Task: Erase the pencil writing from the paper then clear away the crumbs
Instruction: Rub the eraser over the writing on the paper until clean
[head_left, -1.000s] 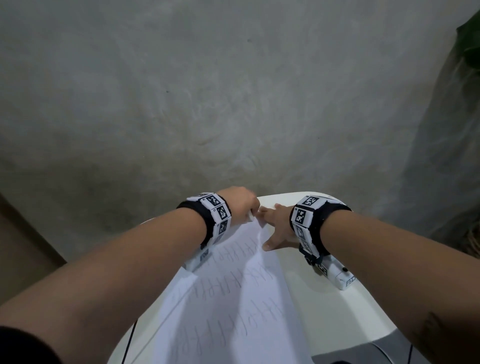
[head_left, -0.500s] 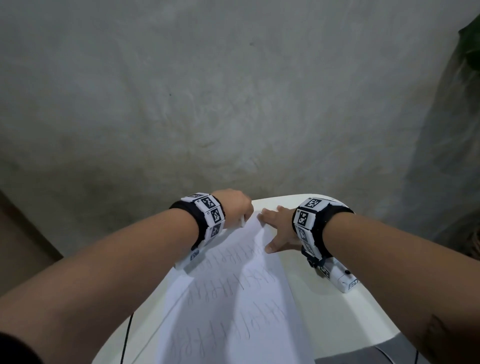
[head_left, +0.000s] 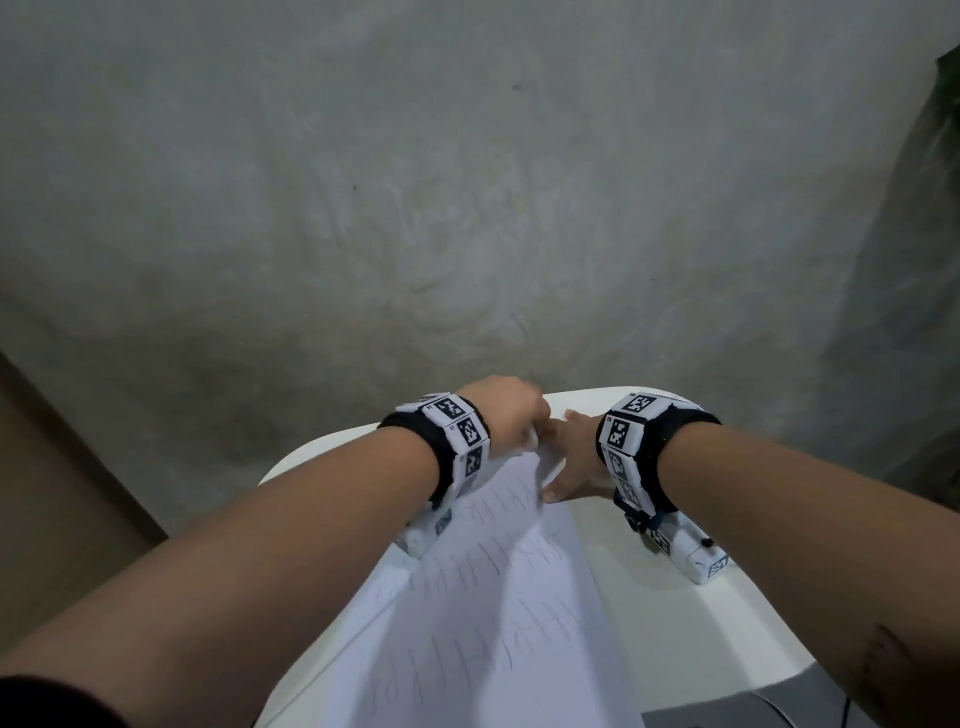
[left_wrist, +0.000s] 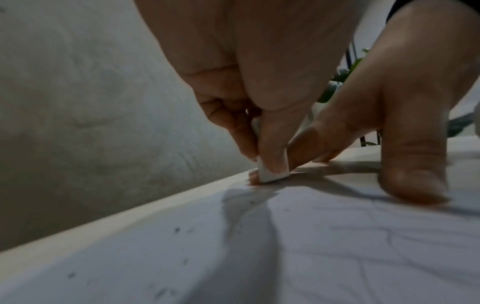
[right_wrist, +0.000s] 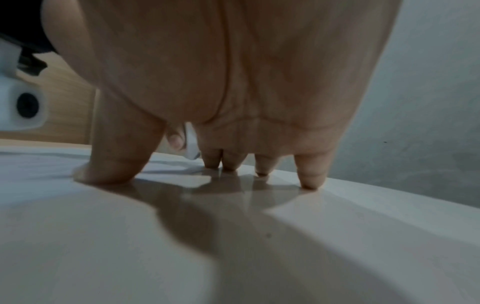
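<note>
A white sheet of paper (head_left: 498, 613) with rows of pencil writing lies lengthwise on a white table (head_left: 670, 623). At its far end my left hand (head_left: 511, 421) pinches a small white eraser (left_wrist: 271, 174) between thumb and fingers, its lower end on the paper (left_wrist: 311, 246). Dark crumbs (left_wrist: 179, 230) speckle the sheet near the eraser. My right hand (head_left: 571, 457) lies beside the left with fingers spread, its thumb on the paper's right edge and its fingertips (right_wrist: 309, 183) on the table (right_wrist: 337, 236). The eraser (right_wrist: 192, 144) shows past the right palm.
The table's far edge (head_left: 582, 397) runs just beyond both hands, with a grey concrete floor (head_left: 415, 208) below. A wooden panel (head_left: 57, 493) stands at the left. Green leaves (head_left: 948, 93) show at the upper right. A cable (head_left: 779, 706) hangs by the table's near right corner.
My left hand with the eraser slid left half a second ago and has come back right against the right hand. The right hand has stayed put, holding the paper down.
</note>
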